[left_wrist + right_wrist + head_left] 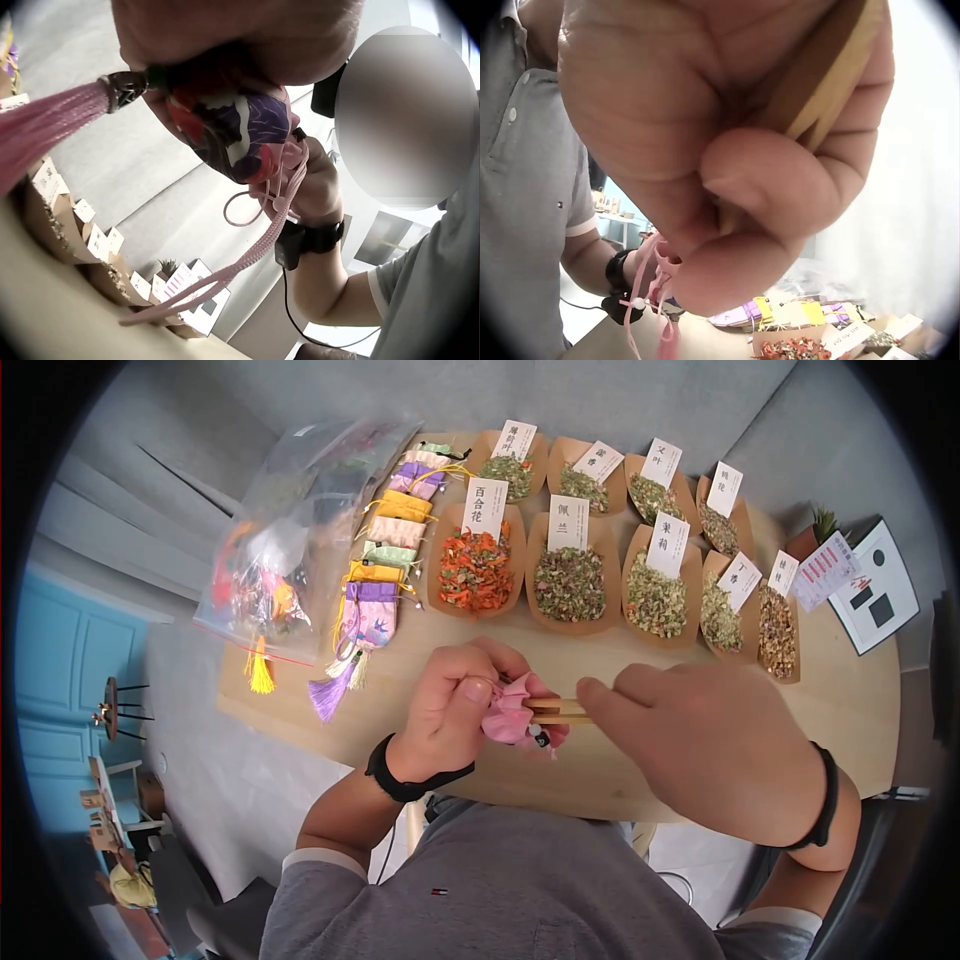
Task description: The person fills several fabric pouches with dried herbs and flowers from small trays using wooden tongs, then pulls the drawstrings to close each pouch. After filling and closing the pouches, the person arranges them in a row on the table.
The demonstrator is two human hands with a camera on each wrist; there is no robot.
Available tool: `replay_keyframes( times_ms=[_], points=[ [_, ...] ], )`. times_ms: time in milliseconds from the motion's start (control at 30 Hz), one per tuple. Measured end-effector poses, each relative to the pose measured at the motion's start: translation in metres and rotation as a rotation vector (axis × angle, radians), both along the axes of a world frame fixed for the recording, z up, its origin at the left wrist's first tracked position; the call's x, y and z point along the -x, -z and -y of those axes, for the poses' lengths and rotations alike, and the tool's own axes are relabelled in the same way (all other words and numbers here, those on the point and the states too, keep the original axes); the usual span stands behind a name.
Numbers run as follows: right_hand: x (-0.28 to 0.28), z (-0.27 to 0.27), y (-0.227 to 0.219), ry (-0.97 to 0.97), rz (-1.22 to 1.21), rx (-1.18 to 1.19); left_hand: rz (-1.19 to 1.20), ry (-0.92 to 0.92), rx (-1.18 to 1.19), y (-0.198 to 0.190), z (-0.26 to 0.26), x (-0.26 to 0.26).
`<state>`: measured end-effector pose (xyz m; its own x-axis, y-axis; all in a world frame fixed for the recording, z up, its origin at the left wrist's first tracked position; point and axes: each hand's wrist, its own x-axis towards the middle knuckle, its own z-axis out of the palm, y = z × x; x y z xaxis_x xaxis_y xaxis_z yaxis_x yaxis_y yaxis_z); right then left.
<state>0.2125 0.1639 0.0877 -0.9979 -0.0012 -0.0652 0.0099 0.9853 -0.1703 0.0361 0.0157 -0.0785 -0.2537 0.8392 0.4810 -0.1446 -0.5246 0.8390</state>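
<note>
My left hand (448, 705) grips a small pink drawstring pouch (507, 717) above the table's near edge. In the left wrist view the pouch shows a printed red, purple and white pattern, a pink tassel (56, 127) and a looped pink cord (247, 262). My right hand (705, 735) pinches slim bamboo tongs (556, 706) between thumb and fingers. Their two prongs point left into the gathered mouth of the pouch, where the tips are hidden. From the right wrist, the wood of the tongs runs across the palm, behind the curled fingers.
Several paper trays of dried herbs (568, 585) with upright labels stand across the back of the table (430, 660). To the left lie a row of coloured pouches (385, 565) and a clear plastic bag (285, 540). A white-framed board (880, 588) stands at the right.
</note>
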Motion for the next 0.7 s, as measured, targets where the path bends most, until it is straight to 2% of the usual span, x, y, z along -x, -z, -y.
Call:
replay_keyframes(
  times_ms=[100, 200, 333, 433, 500, 533, 600, 633, 700],
  points=[
    [-0.010, -0.003, -0.016, 0.072, 0.039, -0.054, 0.090, 0.002, -0.027, 0.006, -0.001, 0.002],
    [-0.006, -0.002, -0.014, 0.029, 0.035, -0.025, 0.052, -0.014, -0.041, 0.003, -0.003, 0.000],
    [0.003, 0.002, 0.004, -0.021, 0.078, -0.046, 0.048, -0.153, 0.030, -0.007, -0.008, -0.012],
    [-0.005, -0.012, 0.004, 0.041, -0.053, 0.017, 0.106, -0.278, 0.059, -0.012, -0.006, -0.011],
    [-0.014, -0.024, 0.004, 0.182, -0.311, 0.405, 0.148, -0.373, 0.070, -0.012, -0.007, -0.010],
    [-0.013, -0.021, 0.010, 0.165, -0.304, 0.399, 0.189, -0.354, 0.031, -0.010, -0.009, -0.010],
    [-0.010, -0.012, 0.035, 0.301, -0.284, 0.721, 0.229, -0.337, -0.015, -0.009, -0.010, -0.009],
    [-0.005, -0.008, 0.054, 0.296, -0.283, 0.717, 0.177, -0.385, -0.009, -0.010, -0.011, -0.009],
    [0.007, 0.003, 0.089, 0.241, -0.400, 1.001, 0.125, -0.436, 0.001, -0.011, -0.011, -0.011]
  ],
)
